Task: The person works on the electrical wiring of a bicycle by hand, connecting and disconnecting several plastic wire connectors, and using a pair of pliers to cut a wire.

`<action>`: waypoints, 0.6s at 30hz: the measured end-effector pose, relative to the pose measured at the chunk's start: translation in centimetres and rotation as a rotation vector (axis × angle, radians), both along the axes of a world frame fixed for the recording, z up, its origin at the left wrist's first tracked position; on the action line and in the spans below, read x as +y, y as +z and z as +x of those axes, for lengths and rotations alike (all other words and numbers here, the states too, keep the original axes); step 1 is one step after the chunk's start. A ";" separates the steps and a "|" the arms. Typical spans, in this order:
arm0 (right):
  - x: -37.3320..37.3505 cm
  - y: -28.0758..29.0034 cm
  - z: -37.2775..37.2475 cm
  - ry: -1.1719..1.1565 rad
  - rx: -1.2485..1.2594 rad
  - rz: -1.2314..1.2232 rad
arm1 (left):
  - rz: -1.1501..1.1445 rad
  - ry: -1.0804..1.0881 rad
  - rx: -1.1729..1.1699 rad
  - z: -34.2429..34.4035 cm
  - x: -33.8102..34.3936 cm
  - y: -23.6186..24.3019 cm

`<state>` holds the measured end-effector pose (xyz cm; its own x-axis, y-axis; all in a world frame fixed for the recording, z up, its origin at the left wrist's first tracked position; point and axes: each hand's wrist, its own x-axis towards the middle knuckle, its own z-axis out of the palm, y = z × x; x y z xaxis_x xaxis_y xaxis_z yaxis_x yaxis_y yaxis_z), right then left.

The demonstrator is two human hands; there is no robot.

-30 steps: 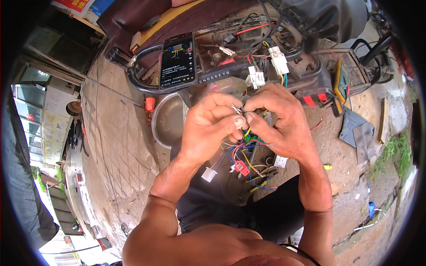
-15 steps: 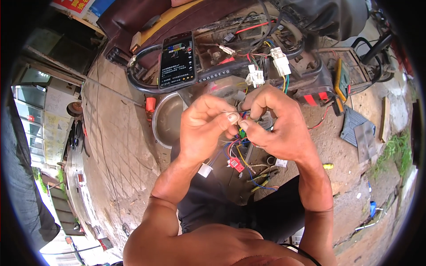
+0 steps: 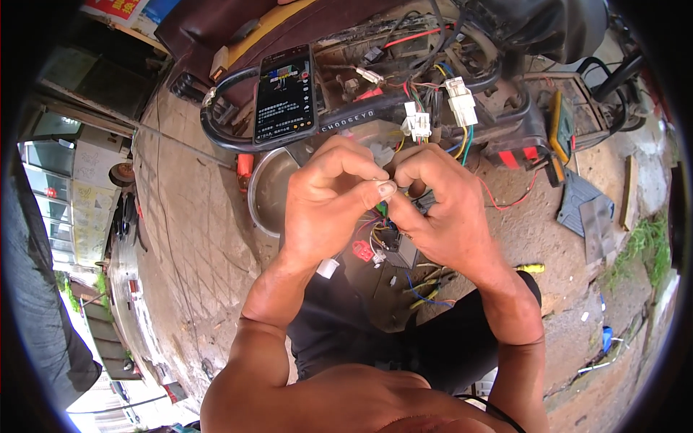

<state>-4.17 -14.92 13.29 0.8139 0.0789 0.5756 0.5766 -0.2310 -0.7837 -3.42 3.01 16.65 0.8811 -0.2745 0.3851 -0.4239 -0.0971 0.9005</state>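
Fingertip to fingertip, my left hand (image 3: 325,206) and my right hand (image 3: 451,209) pinch a thin wire, mostly hidden by the fingers. Both hands are closed. Below them hangs a bundle of coloured wires with a red connector (image 3: 363,250) and a grey box (image 3: 402,250) partly behind my right hand. A small white connector (image 3: 328,268) shows beside my left wrist. Just beyond my hands, two white multi-pin connectors (image 3: 416,124) hang on coloured wires at the black tubular frame (image 3: 346,120).
A phone (image 3: 285,94) with its screen lit leans on the frame. A metal bowl (image 3: 264,193) and an orange-red container (image 3: 245,166) stand to the left. At right are a yellow-edged meter (image 3: 561,126), a grey plastic panel (image 3: 581,204) and a yellow-handled tool (image 3: 530,268).
Both hands have shifted slightly left and their fingertips have drawn closer together. The red connector has swung left and up, and the grey box shows more.
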 end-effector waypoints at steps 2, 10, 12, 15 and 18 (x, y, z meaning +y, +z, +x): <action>0.2 -0.1 -0.1 -0.018 0.022 0.036 | -0.013 0.001 0.031 0.0 -0.2 0.0; -0.6 0.1 -0.4 0.066 0.263 0.166 | -0.239 -0.022 0.402 0.5 0.1 -1.1; -0.7 -0.5 -0.1 0.074 0.256 0.219 | -0.246 -0.051 0.438 0.7 0.2 -1.0; -1.2 -0.4 0.1 0.093 0.255 0.259 | -0.230 -0.090 0.453 0.9 0.1 -1.2; -1.4 0.1 0.2 0.126 0.285 0.247 | -0.202 -0.087 0.421 1.0 0.2 -1.5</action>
